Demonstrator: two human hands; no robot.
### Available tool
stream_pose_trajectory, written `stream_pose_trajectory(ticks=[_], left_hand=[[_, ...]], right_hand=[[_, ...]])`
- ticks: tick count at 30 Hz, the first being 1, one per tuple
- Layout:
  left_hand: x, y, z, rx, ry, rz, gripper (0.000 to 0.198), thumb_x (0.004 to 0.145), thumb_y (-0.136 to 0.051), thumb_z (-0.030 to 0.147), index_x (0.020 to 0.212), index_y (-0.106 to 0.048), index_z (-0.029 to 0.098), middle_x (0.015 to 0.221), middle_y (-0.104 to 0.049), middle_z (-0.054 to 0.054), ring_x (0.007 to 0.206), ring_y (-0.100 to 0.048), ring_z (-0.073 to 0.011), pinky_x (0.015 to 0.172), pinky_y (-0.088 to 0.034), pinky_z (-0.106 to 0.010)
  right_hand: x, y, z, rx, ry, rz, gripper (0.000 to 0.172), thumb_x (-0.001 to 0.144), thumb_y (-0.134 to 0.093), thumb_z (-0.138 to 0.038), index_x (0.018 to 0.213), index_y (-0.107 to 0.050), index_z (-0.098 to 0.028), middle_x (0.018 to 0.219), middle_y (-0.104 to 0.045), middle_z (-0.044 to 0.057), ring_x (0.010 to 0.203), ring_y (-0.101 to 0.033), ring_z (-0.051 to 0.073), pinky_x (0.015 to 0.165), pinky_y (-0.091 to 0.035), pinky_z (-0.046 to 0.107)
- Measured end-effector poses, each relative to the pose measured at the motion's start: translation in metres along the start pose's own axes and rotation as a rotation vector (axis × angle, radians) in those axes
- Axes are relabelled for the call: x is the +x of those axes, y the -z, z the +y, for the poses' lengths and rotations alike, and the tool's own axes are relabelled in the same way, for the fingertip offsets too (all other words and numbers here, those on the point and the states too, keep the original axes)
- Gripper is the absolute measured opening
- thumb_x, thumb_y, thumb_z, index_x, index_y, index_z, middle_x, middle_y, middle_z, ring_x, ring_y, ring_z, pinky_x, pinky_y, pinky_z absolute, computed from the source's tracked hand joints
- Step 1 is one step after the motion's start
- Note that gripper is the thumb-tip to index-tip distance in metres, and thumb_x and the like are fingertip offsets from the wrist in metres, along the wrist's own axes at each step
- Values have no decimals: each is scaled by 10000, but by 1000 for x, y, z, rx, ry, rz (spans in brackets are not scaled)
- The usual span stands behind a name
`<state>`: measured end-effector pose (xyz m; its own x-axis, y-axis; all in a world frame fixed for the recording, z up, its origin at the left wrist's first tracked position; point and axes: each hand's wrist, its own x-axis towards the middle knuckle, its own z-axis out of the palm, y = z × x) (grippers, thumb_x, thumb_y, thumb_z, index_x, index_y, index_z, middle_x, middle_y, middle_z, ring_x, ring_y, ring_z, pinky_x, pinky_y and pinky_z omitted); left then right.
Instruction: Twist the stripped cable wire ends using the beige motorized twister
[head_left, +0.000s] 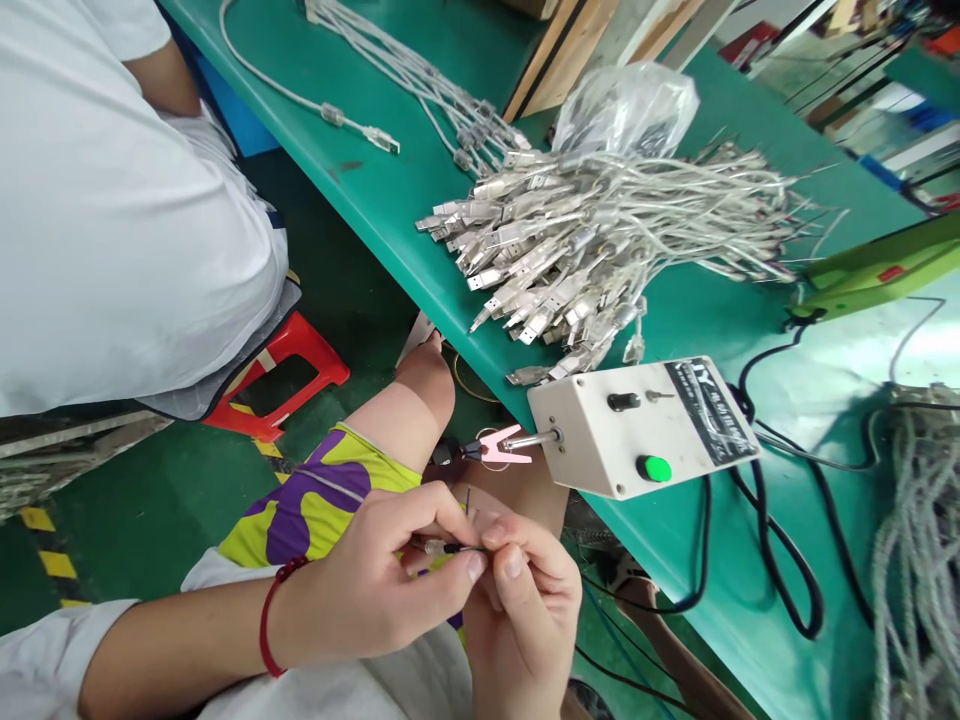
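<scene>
- Together, the left hand (390, 570) and right hand (529, 590) meet above the lap, just off the edge of a green table (375, 190).
- Between their fingers is a cable (433, 547): the left hand pinches its end, while the right thumb and forefinger close around the wire tips, partly hidden.
- Nearby on the table, a white box (585, 440) bears a green button (658, 468).
- Beyond it lies a heap of USB cables (540, 250).

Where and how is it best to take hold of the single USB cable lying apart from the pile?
Probably by the thick lump behind its plug, from above, over the table's edge: the lump is wider than the cord, and nothing lies over it.
</scene>
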<state>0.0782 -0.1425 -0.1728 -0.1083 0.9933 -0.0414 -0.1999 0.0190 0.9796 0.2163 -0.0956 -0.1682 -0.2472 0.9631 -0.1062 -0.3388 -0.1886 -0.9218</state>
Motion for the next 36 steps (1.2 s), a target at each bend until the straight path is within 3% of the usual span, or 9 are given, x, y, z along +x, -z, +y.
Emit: stream_pose_trajectory(ticks=[3, 10, 13, 16, 21, 23, 27, 30, 36], left_hand=[[2, 0, 6, 34, -61, -25, 103, 1005, -747, 223, 937, -670, 220, 656, -519, 63, 509, -381, -82, 447, -255, -225], [-1, 0, 2, 122, -131, 35, 98, 1015, -761, 162, 948, -712, 215, 676, -596, 63, 541, -458, -70, 490, -313, -185], [-3, 1, 1, 140, -136, 77, 115, 1044, -749, 141, 973, -711, 223, 721, -682, 50, 575, -586, -80, 532, -419, -155], [-5, 3, 1, 189, -238, 143, 130, 1081, -704, 118, 1037, -685, 239, 798, -783, 31, 658, -746, -109, 612, -546, -146], [-7, 8, 0, 531, -473, 208, 127, 1103, -650, 93, 1103, -665, 219, 847, -833, -9, 683, -805, -134, 682, -616, -174], [-6, 9, -1, 616, -531, 212, 128, 1138, -603, 104, 1092, -652, 213, 830, -825, -12, 709, -818, -143, 733, -635, -192], [-3, 11, -1, 683, -595, 224, 159, 1188, -561, 136, 1084, -666, 196, 849, -841, -26, 743, -837, -142, 781, -641, -194], [-1, 13, -3, 699, -619, 224, 154, 1182, -565, 117, 1122, -693, 178, 910, -872, -41, 827, -873, -152, 865, -652, -205], [1, 17, -5, 627, -573, 234, 126, 1150, -597, 107, 1115, -681, 195, 887, -853, -23, 784, -844, -147, 832, -651, -216]], right_hand=[[-6, -3, 5, -14, 65, 26, 178, 1000, -912, -458, 916, -912, -301, 734, -700, 33, 697, -640, 181, 617, -574, 274], [-6, -10, 11, 82, 60, 21, 297, 1083, -827, -474, 859, -812, -279, 687, -571, -20, 639, -519, 148, 599, -478, 239], [-2, -11, 16, 100, 84, 10, 415, 1129, -738, -597, 861, -852, -302, 578, -481, -44, 592, -486, 139, 605, -492, 219], [0, -9, 20, 72, 81, -17, 497, 1126, -667, -724, 982, -927, -325, 562, -551, -31, 592, -541, 141, 678, -573, 239], [-2, -6, 25, 29, 83, -33, 203, 980, -957, -528, 1060, -932, -343, 684, -700, -18, 712, -690, 157, 735, -629, 251], [-3, -8, 25, 19, 103, -1, 137, 966, -987, -443, 1002, -917, -331, 736, -748, -15, 783, -739, 159, 781, -653, 257], [-5, -11, 23, -31, 118, 37, 48, 1033, -926, -333, 1000, -904, -306, 833, -816, 7, 786, -757, 144, 697, -608, 217], [-4, -14, 22, -45, 140, 69, 22, 1047, -907, -320, 1035, -911, -303, 851, -824, 18, 804, -765, 141, 655, -568, 191], [2, -18, 28, -17, 66, 53, 129, 1041, -904, -410, 987, -895, -293, 848, -809, 1, 817, -772, 125, 782, -654, 207]])
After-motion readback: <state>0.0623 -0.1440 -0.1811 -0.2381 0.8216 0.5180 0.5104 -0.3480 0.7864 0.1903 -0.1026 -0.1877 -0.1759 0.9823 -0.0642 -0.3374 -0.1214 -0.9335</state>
